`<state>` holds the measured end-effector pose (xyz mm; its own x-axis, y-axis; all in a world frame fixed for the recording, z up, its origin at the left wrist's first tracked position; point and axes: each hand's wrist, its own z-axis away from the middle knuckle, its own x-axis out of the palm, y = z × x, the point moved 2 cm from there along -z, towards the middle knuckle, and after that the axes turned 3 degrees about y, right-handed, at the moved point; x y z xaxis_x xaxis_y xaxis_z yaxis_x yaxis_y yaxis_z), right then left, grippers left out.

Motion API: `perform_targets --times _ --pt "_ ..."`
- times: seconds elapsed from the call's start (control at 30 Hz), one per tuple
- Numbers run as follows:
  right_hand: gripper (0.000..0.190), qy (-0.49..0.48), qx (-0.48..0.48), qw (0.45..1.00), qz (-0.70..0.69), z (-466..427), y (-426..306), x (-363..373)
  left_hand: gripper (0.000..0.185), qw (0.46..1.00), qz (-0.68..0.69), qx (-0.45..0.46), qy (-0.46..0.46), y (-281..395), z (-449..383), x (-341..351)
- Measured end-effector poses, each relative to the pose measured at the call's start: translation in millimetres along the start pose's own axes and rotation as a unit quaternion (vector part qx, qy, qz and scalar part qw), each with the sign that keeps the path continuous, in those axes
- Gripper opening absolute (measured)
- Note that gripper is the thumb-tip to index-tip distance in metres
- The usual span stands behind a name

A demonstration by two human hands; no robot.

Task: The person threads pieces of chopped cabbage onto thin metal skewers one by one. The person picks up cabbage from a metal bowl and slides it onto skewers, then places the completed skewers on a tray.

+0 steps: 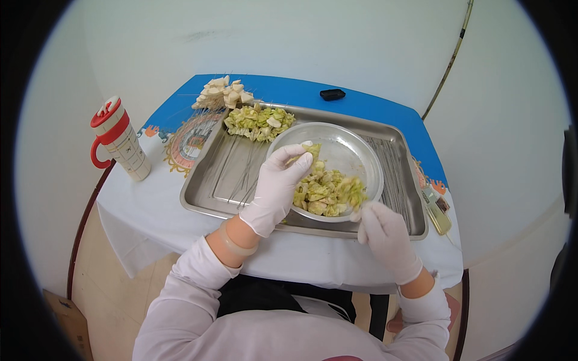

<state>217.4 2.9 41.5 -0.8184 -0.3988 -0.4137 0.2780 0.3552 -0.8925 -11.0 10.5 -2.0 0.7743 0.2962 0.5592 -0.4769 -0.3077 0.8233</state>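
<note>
My left hand [277, 182], in a white glove, pinches a green cabbage leaf piece [314, 151] between thumb and fingertips above a round metal bowl [336, 135]. Loose cabbage pieces [320, 192] lie in the near part of this bowl. At the bowl's near right rim, my gloved right hand [386, 234] grips what appears to be a thin metal skewer, mostly hidden by the fingers. A blurred bunch of cabbage [352, 192] sits on its far end. The bowl stands in a rectangular steel tray [212, 198]. Cabbage skewers [259, 122] are piled in the tray's far left corner.
Many bare metal skewers [393, 180] lie along the tray's right side. Skewered pale chunks [223, 92] rest beyond its left corner. A red-handled tumbler [122, 140] stands at the table's left edge. A black dish [332, 94] is at the back; a phone [437, 216] lies right.
</note>
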Motion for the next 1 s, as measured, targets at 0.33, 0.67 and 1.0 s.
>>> perform_targets --times 0.33,0.67,1.0 --pt "0.014 0.042 -0.069 0.991 0.104 18 -12 6 0.018 0.996 -0.057 0.075 0.005 2 1 2" --pt "0.011 0.038 -0.046 0.991 0.117 18 -14 8 0.017 0.995 -0.039 0.091 0.001 2 1 0" --pt "0.011 0.053 -0.056 0.986 0.146 19 -18 10 0.019 0.962 -0.147 0.230 -0.021 2 2 0"
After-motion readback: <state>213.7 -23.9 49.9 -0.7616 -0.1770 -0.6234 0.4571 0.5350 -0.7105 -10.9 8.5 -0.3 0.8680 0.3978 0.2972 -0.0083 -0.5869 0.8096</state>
